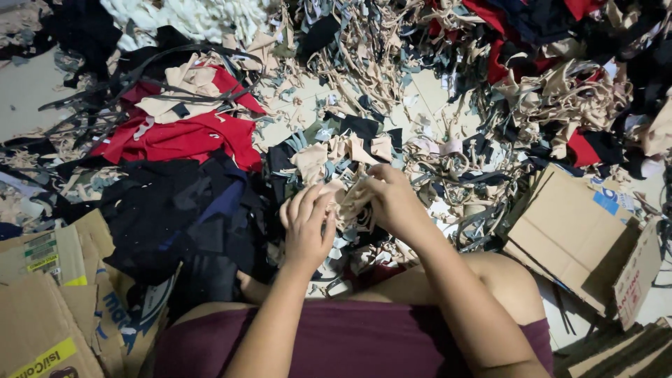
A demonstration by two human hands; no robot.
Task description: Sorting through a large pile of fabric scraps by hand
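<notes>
Between the two hands, in the head view, sits a small bunch of beige fabric scraps (348,203), pinched from both sides. The left hand (306,227) is curled, fingers together, gripping the near edge of the bunch; the right hand (393,201) is closed on its far edge, fingertips tucked into the cloth. The bunch is crumpled, so no clear pointing end shows; its long axis, as far as it can be judged, runs across from one hand to the other, slightly up toward the right hand.

Left of the left hand lies a heap of black cloth (175,217), and beyond that a red cloth pile (182,136). Beyond the right hand spreads a tangle of beige strips (448,168); to its right rests a flattened cardboard box (574,231).

By the look of it, the step in hand is pulling or separating the scraps; the next move would call for a firm two-sided pinch and a steady pull apart.
</notes>
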